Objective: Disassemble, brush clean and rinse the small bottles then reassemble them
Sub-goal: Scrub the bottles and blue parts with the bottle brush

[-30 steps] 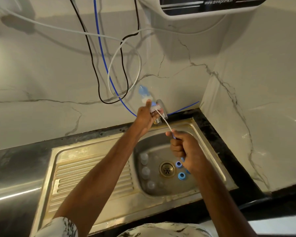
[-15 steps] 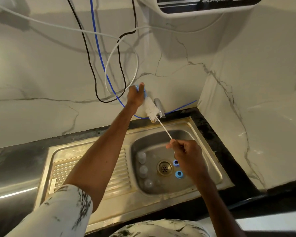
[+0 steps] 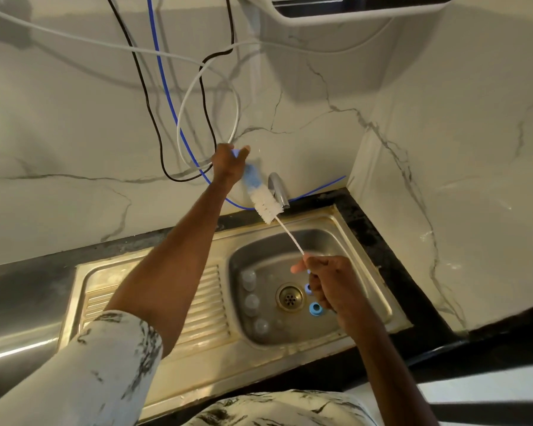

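We see the left hand [image 3: 230,167] raised well beyond the drain [image 3: 290,298], toward the wall, its fingers and thumb curled round a small bottle [image 3: 251,175] that looks blue and blurred. The bottle's mouth tilts down toward the drain, and the white bristle head of the brush [image 3: 265,206] meets that mouth; we cannot tell whether its tip sits inside. The brush's thin white stem runs from the bristles down toward the drain to the right hand [image 3: 330,281]. That hand hovers just above and to the right of the drain, its fingers closed round the stem, with thumb and forefinger pinching it. Left of the drain, three clear bottles [image 3: 252,303] sit in a row on the floor of the sink [image 3: 366,272]. Just right of the drain is a blue cap [image 3: 316,309], and a second blue cap [image 3: 308,288] shows partly behind the right hand. The tap [image 3: 278,190] stands behind the drain, just beside the bristles.
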A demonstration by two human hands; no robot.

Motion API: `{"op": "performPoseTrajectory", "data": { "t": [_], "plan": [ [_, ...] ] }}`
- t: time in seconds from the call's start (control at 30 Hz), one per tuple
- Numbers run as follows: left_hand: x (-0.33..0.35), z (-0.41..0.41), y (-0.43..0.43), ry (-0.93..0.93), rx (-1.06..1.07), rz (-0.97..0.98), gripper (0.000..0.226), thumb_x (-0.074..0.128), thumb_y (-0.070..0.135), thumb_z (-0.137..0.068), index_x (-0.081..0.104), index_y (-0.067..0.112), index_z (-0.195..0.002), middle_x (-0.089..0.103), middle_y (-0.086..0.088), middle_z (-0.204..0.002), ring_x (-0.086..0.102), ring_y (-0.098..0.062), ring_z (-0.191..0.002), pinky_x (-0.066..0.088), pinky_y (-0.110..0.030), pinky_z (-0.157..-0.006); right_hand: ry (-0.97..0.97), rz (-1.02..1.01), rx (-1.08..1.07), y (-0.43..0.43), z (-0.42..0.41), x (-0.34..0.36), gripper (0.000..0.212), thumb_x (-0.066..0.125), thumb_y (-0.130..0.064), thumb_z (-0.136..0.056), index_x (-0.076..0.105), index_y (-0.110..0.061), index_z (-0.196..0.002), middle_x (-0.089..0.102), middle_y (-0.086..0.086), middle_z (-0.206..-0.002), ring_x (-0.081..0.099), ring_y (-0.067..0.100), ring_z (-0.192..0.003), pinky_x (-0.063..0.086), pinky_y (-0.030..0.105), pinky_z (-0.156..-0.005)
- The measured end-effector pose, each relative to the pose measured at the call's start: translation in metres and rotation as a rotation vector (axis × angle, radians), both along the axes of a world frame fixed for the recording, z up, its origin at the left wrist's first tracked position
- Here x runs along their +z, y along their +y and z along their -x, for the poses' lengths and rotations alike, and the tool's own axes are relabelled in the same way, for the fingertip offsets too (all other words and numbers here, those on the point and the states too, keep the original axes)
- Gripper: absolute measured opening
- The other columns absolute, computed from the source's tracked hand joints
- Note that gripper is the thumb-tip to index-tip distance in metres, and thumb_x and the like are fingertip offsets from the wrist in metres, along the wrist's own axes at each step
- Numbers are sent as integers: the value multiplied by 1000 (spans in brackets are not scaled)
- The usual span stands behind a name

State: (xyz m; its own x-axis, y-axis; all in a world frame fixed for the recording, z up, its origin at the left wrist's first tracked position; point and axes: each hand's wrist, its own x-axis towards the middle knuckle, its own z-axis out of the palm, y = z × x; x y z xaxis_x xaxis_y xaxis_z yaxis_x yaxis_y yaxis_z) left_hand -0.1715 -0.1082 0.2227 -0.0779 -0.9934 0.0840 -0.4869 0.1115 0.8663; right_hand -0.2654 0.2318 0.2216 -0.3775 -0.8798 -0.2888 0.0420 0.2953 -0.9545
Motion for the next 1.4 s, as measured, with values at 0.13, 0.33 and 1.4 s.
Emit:
{"op": "performPoseTrajectory", "data": {
  "t": [0.13,0.33,1.4],
  "plan": [
    [-7,-25,40,136,-71,36,42,85,48,-78,75,9,-90,70,-2,-78,63,-12,-73,57,-31,-72,153,97,-118,-7,12,-3,35,52,-27,-105,75,-19,-81,55,30,-63,43,24,-50,34,21,-41],
    [-38,-51,128,843,-232,-653,43,53,41,-103,62,7,-128,68,-18,-115,71,-29,-109,59,-43,-93,225,176,-52,-21,1,-1,35,49,-26,-106,76,-16,-86,44,7,-51,35,7,-40,30,18,-40],
    [-24,-62,161,1130,-235,-619,42,63,14,-100,55,-10,-134,63,-25,-132,65,-35,-121,58,-37,-96,349,174,90,-40,-19,-6,33,50,-19,-105,73,-15,-82,41,-8,-40,34,4,-37,31,23,-42]
  ]
}}
